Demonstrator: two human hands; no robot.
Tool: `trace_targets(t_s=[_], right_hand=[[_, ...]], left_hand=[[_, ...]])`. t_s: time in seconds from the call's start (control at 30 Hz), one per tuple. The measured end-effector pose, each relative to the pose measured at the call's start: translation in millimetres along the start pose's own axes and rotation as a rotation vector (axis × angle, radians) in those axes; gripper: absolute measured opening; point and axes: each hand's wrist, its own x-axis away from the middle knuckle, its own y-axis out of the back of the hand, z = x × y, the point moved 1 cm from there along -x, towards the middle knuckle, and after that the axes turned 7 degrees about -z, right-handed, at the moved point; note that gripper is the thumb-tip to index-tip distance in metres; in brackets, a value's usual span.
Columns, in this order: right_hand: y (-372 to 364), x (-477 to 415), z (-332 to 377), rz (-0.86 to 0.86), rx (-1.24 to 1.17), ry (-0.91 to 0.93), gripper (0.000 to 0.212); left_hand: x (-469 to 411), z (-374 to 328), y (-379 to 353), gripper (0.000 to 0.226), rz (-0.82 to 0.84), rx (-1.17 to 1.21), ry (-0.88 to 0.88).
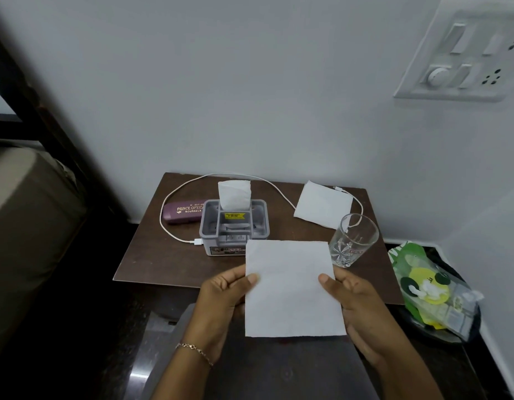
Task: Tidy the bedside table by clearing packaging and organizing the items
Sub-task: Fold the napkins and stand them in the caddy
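Holding a tissue (pixel 293 290) up over the table's (pixel 152 255) front edge, the left hand (pixel 221 298) and right hand (pixel 354 298) each pinch one side. It looks soft, light and easy to tear, so gripping the edges gently seems best.

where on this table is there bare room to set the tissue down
Widest bare patch: the table's front-left corner, before the spectacle case, left of the grey organizer. A narrower gap between organizer and folded tissue, crossed by the cable. Crowded on the right, around the glass.
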Motion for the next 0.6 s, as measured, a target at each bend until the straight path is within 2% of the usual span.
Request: trace_targets(t_s=[0.17,0.3,0.4,0.6], right_hand=[[-2,-3,-4,-0.012,0.018,-0.002,0.025],[-2,-5,-13,-0.043,0.122,-0.046,0.025],[-7,-4,-11,-0.091,0.228,0.026,0.024],[-31,4,3,-0.204,0.447,0.353,0.021]], left_hand=[[-3,3,2,0.02,-0.026,-0.05,0.017],[-7,11,-2,0.021,-0.078,-0.104,0.071],[-7,7,-5,0.02,-0.164,-0.098,-0.048],[4,-8,-14,0.032,-0.296,-0.324,-0.392]])
